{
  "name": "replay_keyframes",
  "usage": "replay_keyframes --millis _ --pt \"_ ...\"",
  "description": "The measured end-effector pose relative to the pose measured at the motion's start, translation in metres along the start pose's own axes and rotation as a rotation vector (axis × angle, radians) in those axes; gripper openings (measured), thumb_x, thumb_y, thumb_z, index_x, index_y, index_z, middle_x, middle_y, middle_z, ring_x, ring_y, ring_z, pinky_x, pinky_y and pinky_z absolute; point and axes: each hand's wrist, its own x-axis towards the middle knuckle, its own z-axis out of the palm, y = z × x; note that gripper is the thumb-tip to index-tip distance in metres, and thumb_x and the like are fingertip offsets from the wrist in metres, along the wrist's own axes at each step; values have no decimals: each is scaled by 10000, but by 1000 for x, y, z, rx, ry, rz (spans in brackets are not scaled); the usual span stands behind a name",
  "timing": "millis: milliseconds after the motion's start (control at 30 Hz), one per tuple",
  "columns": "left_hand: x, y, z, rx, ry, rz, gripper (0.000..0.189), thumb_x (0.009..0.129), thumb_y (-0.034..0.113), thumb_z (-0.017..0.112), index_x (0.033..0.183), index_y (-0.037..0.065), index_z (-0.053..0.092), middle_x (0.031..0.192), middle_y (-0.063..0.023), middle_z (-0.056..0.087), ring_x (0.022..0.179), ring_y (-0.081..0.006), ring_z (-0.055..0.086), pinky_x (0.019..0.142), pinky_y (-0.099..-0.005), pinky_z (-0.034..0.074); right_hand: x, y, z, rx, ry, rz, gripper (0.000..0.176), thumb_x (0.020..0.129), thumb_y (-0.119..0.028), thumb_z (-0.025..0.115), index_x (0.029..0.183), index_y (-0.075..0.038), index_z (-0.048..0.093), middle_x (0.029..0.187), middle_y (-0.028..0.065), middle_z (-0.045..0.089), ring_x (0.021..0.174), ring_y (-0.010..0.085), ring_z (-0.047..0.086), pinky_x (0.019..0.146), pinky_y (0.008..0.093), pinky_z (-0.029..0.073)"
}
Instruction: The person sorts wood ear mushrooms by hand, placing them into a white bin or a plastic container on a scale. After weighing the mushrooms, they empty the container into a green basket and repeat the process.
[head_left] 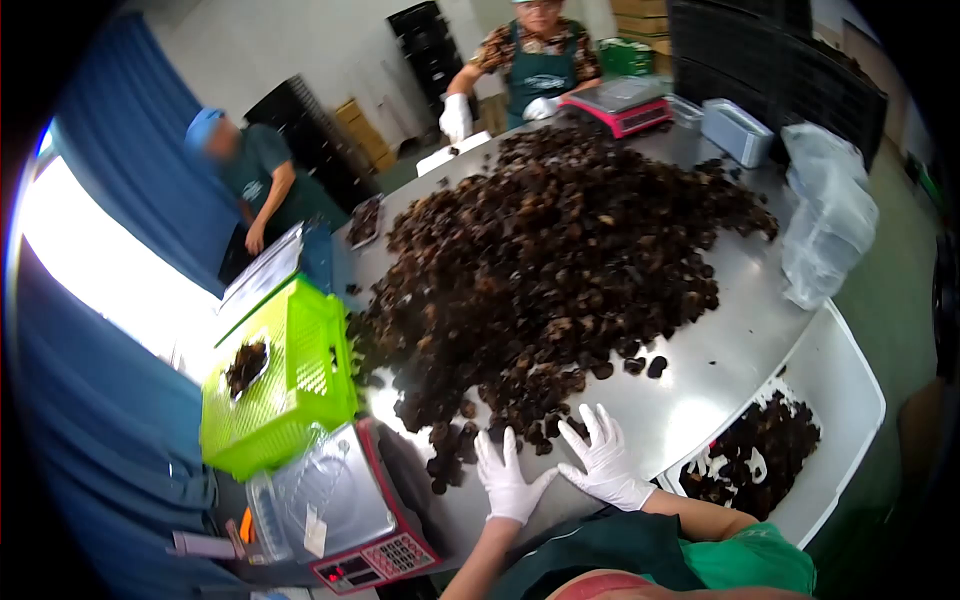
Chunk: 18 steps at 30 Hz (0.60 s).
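Observation:
A large heap of dark brown, crinkled pieces point(540, 240), looking like dried mushrooms or wood ear, covers much of the steel table point(690, 370). My left hand point(508, 485), in a white glove, lies at the heap's near edge with fingers spread. To its right, my right hand point(606, 465), also gloved in white, reaches forward with fingers apart, its fingertips right by the nearest pieces. The two thumbs point toward each other. Neither hand holds anything.
A white bin point(850, 400) with dark pieces stands at my right. On the left are a red-edged scale point(350, 500) and an upturned lime-green basket point(310, 370). Another scale point(620, 105), a plastic bag point(825, 220) and two people point(540, 70) are farther off.

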Motion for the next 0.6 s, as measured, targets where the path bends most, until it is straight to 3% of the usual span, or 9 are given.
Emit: replay_keyframes --millis 133,267,300,400,500,600 --pt "7 -9 10 -72 116 49 1067 759 499 857 1597 102 328 1619 -345 213 1490 -534 232 1159 -607 294 14 4 16 5 17 -24 740 900 -452 693 1548 -183 459 1601 248 301 1442 509 301 1153 619 285" --pt "-14 -12 9 39 181 2 1052 790 596 787 1621 153 319 1665 -271 195 1542 -443 171 1167 -571 220 16 -1 10 2 -11 -38 785 866 -396 750 1547 -141 453 1608 247 293 1436 505 318 1156 618 294" --pt "-21 -8 4 72 154 -32 1072 759 532 847 1598 95 340 1643 -285 205 1513 -486 207 1175 -582 231 17 -2 6 31 -30 -26 789 878 -385 745 1552 -114 438 1610 247 290 1436 507 315 1167 616 290" --pt "-43 -11 1 60 218 -29 1037 763 496 856 1570 58 375 1626 -279 231 1490 -486 245 1175 -573 255 15 -1 4 158 -27 5 779 907 -344 727 1564 -78 403 1598 259 305 1435 495 331 1184 583 300" --pt "-62 -9 -7 81 192 -91 1010 763 454 868 1551 40 391 1594 -272 285 1468 -479 286 1173 -556 277 10 -4 -8 223 20 22 701 913 -250 737 1521 -53 447 1556 250 365 1401 454 395 1150 512 372" --pt "-75 -16 -4 52 208 -100 976 762 432 868 1530 32 417 1569 -267 338 1440 -455 342 1158 -543 305 -9 3 0 195 65 1 669 913 -237 737 1497 -47 471 1541 241 386 1376 432 431 1128 494 394"
